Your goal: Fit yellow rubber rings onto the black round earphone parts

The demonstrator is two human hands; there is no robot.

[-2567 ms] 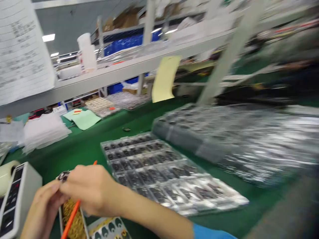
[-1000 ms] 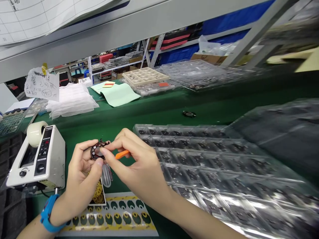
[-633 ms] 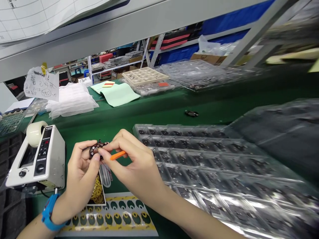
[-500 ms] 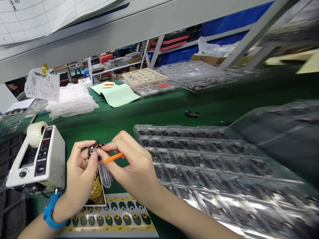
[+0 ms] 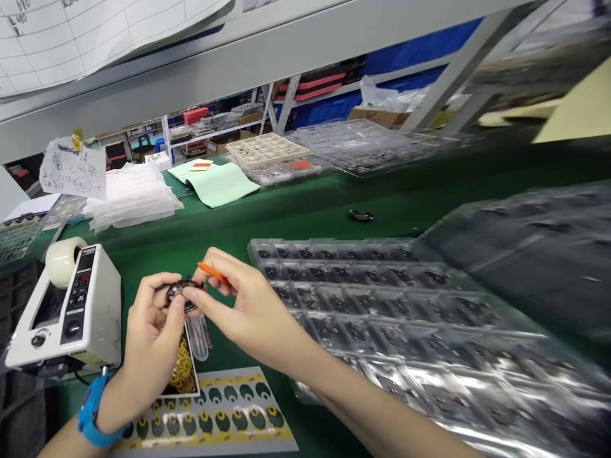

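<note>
Between my fingers is a small round black part (image 5: 182, 291) with pale spots on its face. My left hand (image 5: 155, 327) pinches it from the left, thumb on the near face. My right hand (image 5: 238, 299) is closed too, its thumb touching the part, while an orange pointed stick (image 5: 213, 273) is tucked across its fingers, the tip toward the upper left. Below the hands lie a dark box of yellow rings (image 5: 183, 372), a clear plastic piece (image 5: 198, 337) and a sheet of dark green and yellow stickers (image 5: 241, 413).
A white tape dispenser (image 5: 95, 305) stands at the left. Clear plastic trays of black parts (image 5: 363, 299) fill the right side. One loose black part (image 5: 361, 216) lies on the green mat behind them. Farther back are white sheets (image 5: 136, 197) and a beige compartment tray (image 5: 267, 149).
My right fingers have shifted on the black part. The orange stick has swung from below the fingers to above them, now pointing up and left. The view has shifted slightly.
</note>
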